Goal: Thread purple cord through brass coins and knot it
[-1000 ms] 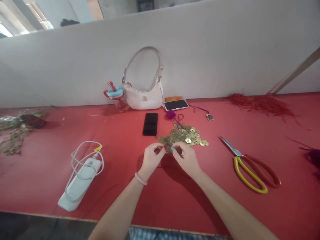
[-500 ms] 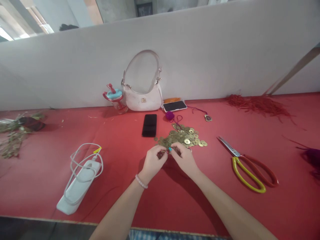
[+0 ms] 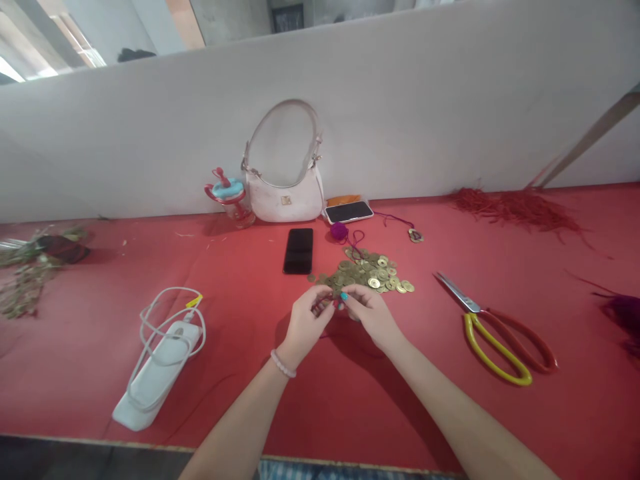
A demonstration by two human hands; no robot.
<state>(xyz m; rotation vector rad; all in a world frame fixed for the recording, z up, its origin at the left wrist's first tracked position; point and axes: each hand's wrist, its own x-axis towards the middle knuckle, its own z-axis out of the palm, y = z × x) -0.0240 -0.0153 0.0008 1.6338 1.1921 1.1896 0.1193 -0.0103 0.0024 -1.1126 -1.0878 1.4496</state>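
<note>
The red table [image 3: 100, 347] spreads out under me, with a white handbag [image 3: 284, 193] against the back wall, yellow-and-red scissors [image 3: 500, 333] off to my right, a white power strip [image 3: 155, 373] to my left and a black phone [image 3: 299, 250] straight ahead. Just past my knuckles lies the pile of brass coins [image 3: 367, 275]. My left hand [image 3: 305, 323] and right hand [image 3: 370, 313] meet at its near edge, fingertips pinched together on something small; whether it is a coin or a cord, I cannot tell.
</note>
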